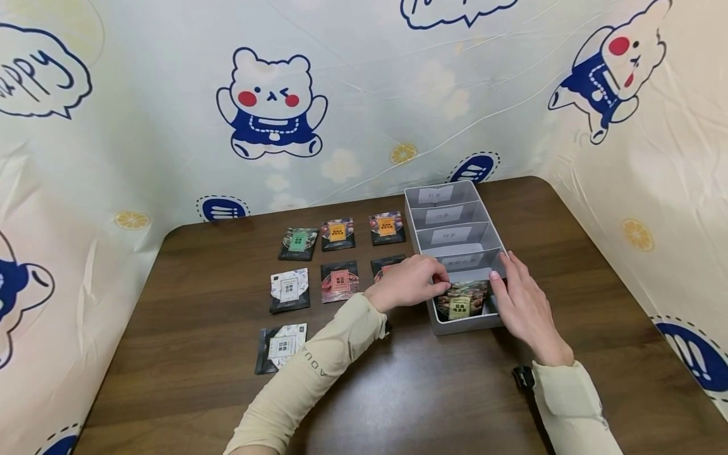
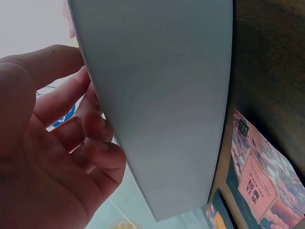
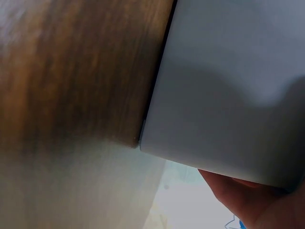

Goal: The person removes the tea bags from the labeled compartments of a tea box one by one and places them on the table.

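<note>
A dark tea packet [image 1: 462, 299] with a yellow-green label leans in the front compartment of a grey divided box [image 1: 455, 323]. My left hand [image 1: 408, 282] reaches over the box's left wall and pinches the packet's upper left corner. On the right side, my right hand [image 1: 524, 308] rests over the rim, fingers fairly straight and thumb near the packet's upper right corner. The left wrist view shows curled left fingers [image 2: 102, 148] beside the box's grey side wall [image 2: 157, 95]. From the right wrist the wall [image 3: 214, 119] hides most of that hand.
Left of the box lie a green-labelled packet [image 1: 298, 243], two orange-labelled packets [image 1: 338, 234], a pink packet [image 1: 340, 282], another partly hidden by the left hand, and two white packets [image 1: 290, 289]. Paper labels [image 1: 452, 235] mark the box's compartments. A printed cloth [image 1: 364, 95] hangs behind the table.
</note>
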The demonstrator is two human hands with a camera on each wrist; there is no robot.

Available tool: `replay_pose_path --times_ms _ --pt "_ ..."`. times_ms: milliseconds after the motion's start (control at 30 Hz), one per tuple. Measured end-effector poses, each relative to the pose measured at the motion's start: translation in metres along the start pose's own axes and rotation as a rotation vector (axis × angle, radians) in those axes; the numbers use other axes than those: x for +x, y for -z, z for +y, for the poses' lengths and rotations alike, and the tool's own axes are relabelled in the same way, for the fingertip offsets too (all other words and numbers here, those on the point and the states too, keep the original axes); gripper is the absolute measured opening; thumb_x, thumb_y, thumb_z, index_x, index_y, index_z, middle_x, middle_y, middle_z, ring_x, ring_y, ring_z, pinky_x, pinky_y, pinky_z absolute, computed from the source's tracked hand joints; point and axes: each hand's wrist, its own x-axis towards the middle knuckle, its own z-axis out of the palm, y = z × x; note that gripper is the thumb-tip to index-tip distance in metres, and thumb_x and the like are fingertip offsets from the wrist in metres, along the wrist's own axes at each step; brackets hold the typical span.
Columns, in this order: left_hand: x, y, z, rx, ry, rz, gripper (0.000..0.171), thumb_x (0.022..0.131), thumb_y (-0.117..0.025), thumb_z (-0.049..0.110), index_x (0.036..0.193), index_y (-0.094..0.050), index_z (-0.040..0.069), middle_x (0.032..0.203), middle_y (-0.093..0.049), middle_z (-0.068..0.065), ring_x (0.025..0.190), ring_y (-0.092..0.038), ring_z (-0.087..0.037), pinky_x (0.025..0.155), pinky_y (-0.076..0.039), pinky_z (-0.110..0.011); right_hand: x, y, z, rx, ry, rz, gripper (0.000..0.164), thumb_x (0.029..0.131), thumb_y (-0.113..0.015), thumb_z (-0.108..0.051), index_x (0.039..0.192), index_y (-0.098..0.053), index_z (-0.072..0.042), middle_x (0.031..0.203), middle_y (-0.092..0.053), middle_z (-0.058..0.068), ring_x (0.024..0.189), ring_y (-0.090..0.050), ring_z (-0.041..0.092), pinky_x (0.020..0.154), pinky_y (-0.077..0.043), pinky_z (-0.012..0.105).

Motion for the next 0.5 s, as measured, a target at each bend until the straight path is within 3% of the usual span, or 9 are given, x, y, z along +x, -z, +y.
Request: replay_pose_path --times_ms 500 --pt "0.0001 -0.0027 -0.0008 0.004 -0.009 0.020 0.018 0.097 -0.056 0.022 0.098 -0.073 0.017 0.093 -0.069 0.005 0.073 -0.055 -0.006 0.068 -0.044 -0.019 0.0003 0.0004 -0.0001 0.004 -0.006 -0.009 0.058 0.104 -0.033 -0.039 0.150 -0.030 -0.003 0.155 -0.027 0.024 0.131 -0.036 0.052 0.098 -0.031 0.067"
